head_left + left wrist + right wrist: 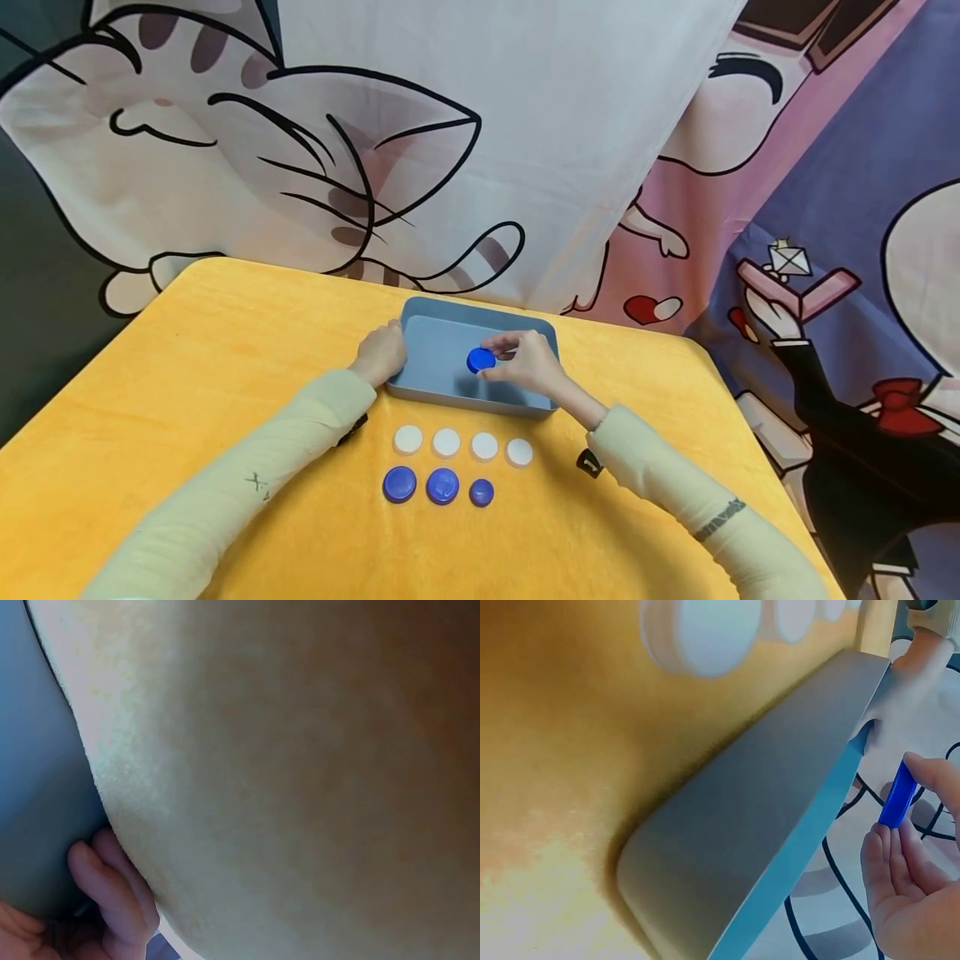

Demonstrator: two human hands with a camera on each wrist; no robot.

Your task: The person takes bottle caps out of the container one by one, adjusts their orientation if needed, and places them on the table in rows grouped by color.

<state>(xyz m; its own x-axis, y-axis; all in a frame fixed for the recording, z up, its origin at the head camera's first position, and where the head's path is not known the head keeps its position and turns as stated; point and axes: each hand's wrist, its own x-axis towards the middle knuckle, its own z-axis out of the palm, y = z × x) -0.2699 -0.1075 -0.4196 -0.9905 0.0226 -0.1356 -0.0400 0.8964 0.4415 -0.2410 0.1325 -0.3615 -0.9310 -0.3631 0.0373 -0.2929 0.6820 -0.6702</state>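
Observation:
A blue bottle cap (480,361) is pinched between the thumb and fingers of my right hand (527,360), above the grey-blue tray (465,402). In the right wrist view the cap (898,795) appears edge-on, higher than the tray's rim. My left hand (381,353) grips the tray's left end, its fingers (109,889) curled at the edge in the left wrist view. In front of the tray, several white caps (446,443) lie in a row. Nearer me is a row of three blue caps (442,486), the rightmost one smaller.
A yellow cloth (300,517) covers the table. Behind it hangs a curtain (570,150) printed with cartoon figures. A dark strap piece (590,463) shows by the right sleeve. Much of the left wrist view is filled by a blurred pale surface.

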